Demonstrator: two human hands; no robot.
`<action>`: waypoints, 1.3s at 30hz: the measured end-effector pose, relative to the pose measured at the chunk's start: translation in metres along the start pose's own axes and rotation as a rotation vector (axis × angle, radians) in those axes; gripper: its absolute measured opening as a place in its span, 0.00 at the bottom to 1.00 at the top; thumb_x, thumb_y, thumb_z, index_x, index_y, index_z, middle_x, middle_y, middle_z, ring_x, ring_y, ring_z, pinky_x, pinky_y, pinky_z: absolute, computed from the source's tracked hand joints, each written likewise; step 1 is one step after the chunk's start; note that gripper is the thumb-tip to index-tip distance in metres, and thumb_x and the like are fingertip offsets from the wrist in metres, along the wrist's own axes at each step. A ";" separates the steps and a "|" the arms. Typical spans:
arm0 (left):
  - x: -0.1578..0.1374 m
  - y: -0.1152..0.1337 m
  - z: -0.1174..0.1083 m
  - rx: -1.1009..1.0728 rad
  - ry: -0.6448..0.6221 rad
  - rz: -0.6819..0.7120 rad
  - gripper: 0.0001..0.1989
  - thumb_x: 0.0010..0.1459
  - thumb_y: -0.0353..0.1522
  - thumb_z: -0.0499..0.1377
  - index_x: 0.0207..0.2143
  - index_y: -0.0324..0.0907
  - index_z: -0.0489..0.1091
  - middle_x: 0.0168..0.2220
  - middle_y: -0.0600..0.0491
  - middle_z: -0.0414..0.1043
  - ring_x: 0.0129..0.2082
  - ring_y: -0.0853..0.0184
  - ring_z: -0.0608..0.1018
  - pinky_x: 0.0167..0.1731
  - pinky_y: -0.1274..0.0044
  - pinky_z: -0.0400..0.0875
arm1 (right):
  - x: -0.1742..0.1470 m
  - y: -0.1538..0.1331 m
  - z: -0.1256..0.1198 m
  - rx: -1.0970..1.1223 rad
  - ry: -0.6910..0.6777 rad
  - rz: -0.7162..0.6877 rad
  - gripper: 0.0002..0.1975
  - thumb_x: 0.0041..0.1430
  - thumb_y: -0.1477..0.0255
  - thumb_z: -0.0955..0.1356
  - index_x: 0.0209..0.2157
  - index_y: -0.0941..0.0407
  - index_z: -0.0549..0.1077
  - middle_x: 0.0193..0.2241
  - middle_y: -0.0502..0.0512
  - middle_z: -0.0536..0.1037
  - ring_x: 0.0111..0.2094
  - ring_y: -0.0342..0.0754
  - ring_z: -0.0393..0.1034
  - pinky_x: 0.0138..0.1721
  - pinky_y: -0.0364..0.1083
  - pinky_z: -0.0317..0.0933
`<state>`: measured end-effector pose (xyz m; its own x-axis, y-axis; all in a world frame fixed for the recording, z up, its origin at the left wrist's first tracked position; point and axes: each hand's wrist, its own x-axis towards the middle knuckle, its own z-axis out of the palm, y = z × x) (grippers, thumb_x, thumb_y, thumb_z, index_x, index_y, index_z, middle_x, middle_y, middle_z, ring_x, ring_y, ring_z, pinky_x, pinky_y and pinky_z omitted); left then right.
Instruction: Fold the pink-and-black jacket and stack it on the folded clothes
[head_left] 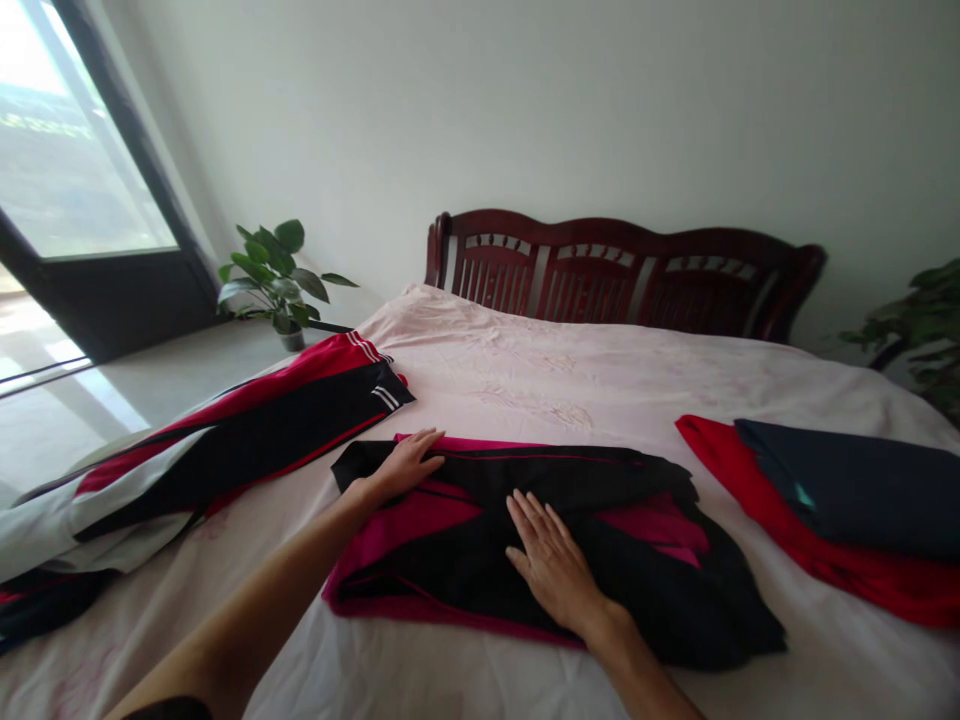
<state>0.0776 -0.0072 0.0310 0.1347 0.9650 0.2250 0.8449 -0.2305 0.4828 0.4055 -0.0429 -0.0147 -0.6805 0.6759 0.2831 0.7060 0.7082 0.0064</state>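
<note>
While the black-and-magenta garment (600,540) lay spread mid-bed on the pink sheet (570,380), left hand (405,465) rested at its upper left corner, fingers loosely curled, gripping nothing; right hand (551,565) pressed flat, palm down, fingers extended, on its middle.

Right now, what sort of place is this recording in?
Most likely a home bedroom: a bed with a pale pink sheet and dark wooden headboard, garments laid out on it, and a potted plant near a glass door.

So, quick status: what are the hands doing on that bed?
Left hand and right hand both flat, open, on the black and pink garment. Red and black trousers lie apart, left. Nothing blocking.
</note>
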 end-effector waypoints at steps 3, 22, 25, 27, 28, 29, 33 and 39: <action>-0.029 0.004 -0.022 -0.095 0.084 -0.058 0.23 0.65 0.43 0.50 0.55 0.41 0.70 0.52 0.46 0.75 0.52 0.60 0.77 0.53 0.71 0.70 | -0.002 0.000 -0.001 0.010 0.012 0.017 0.34 0.68 0.62 0.60 0.71 0.54 0.45 0.70 0.56 0.53 0.70 0.51 0.46 0.67 0.55 0.48; -0.154 0.030 -0.040 0.082 -0.067 -0.301 0.07 0.64 0.36 0.50 0.37 0.46 0.67 0.36 0.53 0.76 0.38 0.61 0.78 0.35 0.74 0.65 | -0.003 0.004 0.008 0.145 0.140 0.062 0.34 0.68 0.64 0.60 0.71 0.49 0.43 0.68 0.56 0.59 0.67 0.51 0.55 0.64 0.56 0.56; -0.148 0.021 -0.033 0.168 -0.105 -0.343 0.05 0.61 0.35 0.52 0.38 0.46 0.66 0.37 0.52 0.76 0.39 0.59 0.78 0.34 0.74 0.64 | -0.004 0.003 0.005 0.126 0.156 0.053 0.34 0.68 0.64 0.60 0.71 0.50 0.44 0.67 0.57 0.60 0.66 0.52 0.56 0.64 0.56 0.56; -0.150 0.016 -0.027 0.167 -0.112 -0.351 0.06 0.60 0.34 0.53 0.40 0.46 0.66 0.40 0.52 0.75 0.40 0.60 0.78 0.35 0.73 0.65 | -0.004 0.001 0.004 0.105 0.164 0.048 0.34 0.69 0.64 0.60 0.71 0.51 0.44 0.67 0.57 0.60 0.66 0.52 0.56 0.64 0.56 0.56; -0.153 0.015 -0.025 0.158 -0.104 -0.360 0.07 0.60 0.34 0.54 0.41 0.46 0.66 0.41 0.52 0.75 0.40 0.60 0.78 0.36 0.73 0.66 | -0.005 0.000 0.003 0.096 0.168 0.047 0.34 0.68 0.64 0.60 0.71 0.51 0.44 0.67 0.57 0.60 0.66 0.52 0.56 0.64 0.56 0.56; -0.156 0.014 -0.023 0.153 -0.087 -0.368 0.08 0.60 0.35 0.54 0.42 0.47 0.67 0.42 0.52 0.75 0.40 0.60 0.78 0.36 0.72 0.67 | -0.005 0.000 0.003 0.089 0.171 0.046 0.34 0.69 0.64 0.60 0.71 0.51 0.44 0.67 0.57 0.60 0.66 0.52 0.56 0.64 0.56 0.56; -0.165 0.019 -0.021 0.185 0.076 -0.301 0.14 0.60 0.35 0.57 0.49 0.48 0.69 0.47 0.50 0.73 0.46 0.57 0.76 0.46 0.67 0.69 | -0.005 -0.001 0.004 0.082 0.173 0.045 0.33 0.69 0.65 0.60 0.71 0.51 0.43 0.67 0.57 0.60 0.66 0.52 0.56 0.64 0.56 0.56; -0.141 0.029 -0.025 0.262 0.093 -0.185 0.10 0.64 0.34 0.55 0.46 0.48 0.73 0.46 0.49 0.73 0.45 0.58 0.75 0.48 0.67 0.69 | -0.006 0.002 0.009 0.062 0.128 0.040 0.34 0.69 0.61 0.59 0.71 0.51 0.43 0.68 0.57 0.58 0.67 0.53 0.54 0.64 0.57 0.55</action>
<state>0.0707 -0.1533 0.0344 -0.0710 0.9692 0.2357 0.9566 -0.0008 0.2913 0.4093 -0.0440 -0.0250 -0.6187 0.6752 0.4017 0.7158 0.6952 -0.0659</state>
